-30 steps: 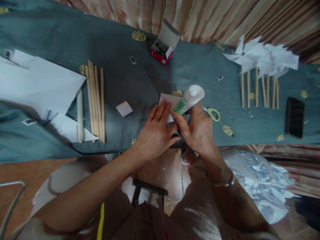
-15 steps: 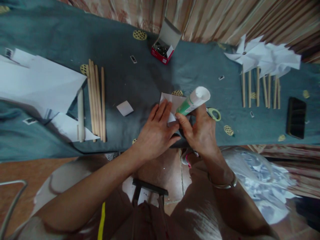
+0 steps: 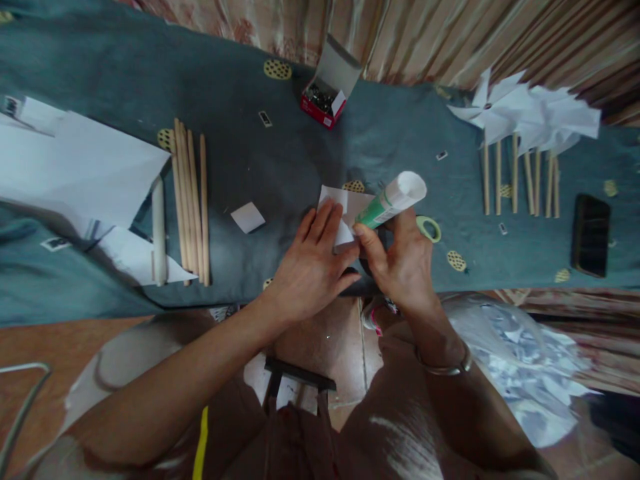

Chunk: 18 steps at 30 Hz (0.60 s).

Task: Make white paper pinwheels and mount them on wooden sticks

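Observation:
My left hand (image 3: 313,263) lies flat with fingers stretched out, pressing a small white paper piece (image 3: 345,203) onto the grey-blue cloth (image 3: 280,160). My right hand (image 3: 403,257) is closed round a green and white glue tube (image 3: 393,199), its nozzle down on the paper beside my left fingers and its wide end tilted up to the right. A second small white paper square (image 3: 249,217) lies just left of my left hand.
Bare wooden sticks (image 3: 190,200) and white sheets (image 3: 80,170) lie at the left. A red box of pins (image 3: 323,103) stands open at the back. Finished paper pinwheels on sticks (image 3: 520,147) and a black phone (image 3: 590,233) lie at the right. Green-handled scissors (image 3: 429,229) peek out behind my right hand.
The glue tube has tilted further to the right, its wide end lower and farther out. My right hand shifted slightly right. The left hand stays flat on the paper.

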Each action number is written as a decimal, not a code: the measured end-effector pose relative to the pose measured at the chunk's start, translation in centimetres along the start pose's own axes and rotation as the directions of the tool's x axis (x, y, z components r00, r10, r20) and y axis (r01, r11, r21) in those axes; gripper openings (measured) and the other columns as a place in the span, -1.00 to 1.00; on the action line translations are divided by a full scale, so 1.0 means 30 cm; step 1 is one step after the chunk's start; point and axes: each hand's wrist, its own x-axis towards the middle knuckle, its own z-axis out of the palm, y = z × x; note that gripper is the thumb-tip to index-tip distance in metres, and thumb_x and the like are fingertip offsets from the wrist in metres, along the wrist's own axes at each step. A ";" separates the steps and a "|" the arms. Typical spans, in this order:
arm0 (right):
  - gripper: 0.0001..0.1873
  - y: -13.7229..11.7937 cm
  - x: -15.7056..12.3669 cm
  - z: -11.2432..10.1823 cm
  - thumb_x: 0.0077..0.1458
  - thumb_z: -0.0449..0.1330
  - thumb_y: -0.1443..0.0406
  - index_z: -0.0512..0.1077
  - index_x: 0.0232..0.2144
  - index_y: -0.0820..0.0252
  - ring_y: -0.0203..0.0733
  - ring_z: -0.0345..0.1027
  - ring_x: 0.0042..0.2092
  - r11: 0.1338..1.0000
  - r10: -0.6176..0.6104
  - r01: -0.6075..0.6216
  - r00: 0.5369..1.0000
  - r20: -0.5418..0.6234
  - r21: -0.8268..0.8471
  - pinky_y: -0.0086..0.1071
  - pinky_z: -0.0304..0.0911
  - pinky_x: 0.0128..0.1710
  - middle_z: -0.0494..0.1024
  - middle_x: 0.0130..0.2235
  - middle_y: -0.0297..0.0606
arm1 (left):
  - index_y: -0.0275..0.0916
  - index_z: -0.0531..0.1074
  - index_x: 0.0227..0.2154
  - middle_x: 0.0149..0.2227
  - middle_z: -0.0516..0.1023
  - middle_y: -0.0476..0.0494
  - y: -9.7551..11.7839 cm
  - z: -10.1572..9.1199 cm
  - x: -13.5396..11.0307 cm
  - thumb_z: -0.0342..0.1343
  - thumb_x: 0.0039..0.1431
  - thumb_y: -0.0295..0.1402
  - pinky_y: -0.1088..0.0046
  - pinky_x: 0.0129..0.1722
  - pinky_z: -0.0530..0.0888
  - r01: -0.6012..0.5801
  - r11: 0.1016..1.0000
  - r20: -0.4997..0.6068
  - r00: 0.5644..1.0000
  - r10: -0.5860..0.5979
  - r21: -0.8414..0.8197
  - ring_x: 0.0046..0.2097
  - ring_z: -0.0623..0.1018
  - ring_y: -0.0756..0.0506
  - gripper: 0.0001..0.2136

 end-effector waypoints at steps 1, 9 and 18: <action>-0.69 0.002 0.001 0.001 0.22 0.13 0.05 0.32 -0.14 0.13 0.00 0.49 -0.22 1.000 -0.001 0.001 1.000 -0.002 0.001 -0.16 0.34 -0.24 0.57 -0.27 -0.17 | -0.26 0.45 0.04 0.34 0.17 -0.47 0.000 0.000 0.000 0.26 0.13 -0.21 -0.19 0.26 0.20 -0.001 1.000 0.000 1.000 0.001 0.000 0.37 0.13 -0.46 -0.57; -0.69 0.005 0.011 0.006 0.22 0.14 0.06 0.31 -0.15 0.15 -0.01 0.49 -0.22 1.000 -0.001 0.001 1.000 -0.017 0.014 -0.18 0.35 -0.25 0.56 -0.26 -0.16 | -0.24 0.45 0.05 0.34 0.17 -0.44 0.000 0.002 -0.001 0.24 0.15 -0.18 -0.19 0.27 0.19 -0.004 1.000 0.004 1.000 0.004 0.001 0.38 0.11 -0.45 -0.58; -0.70 -0.004 0.024 0.016 0.22 0.14 0.06 0.33 -0.15 0.13 0.00 0.50 -0.21 0.999 0.006 -0.005 1.000 -0.030 0.033 -0.15 0.36 -0.22 0.56 -0.25 -0.16 | -0.26 0.48 0.02 0.32 0.20 -0.49 0.004 -0.004 0.001 0.24 0.15 -0.19 -0.20 0.27 0.18 0.004 1.000 0.010 1.000 -0.004 -0.006 0.37 0.13 -0.47 -0.60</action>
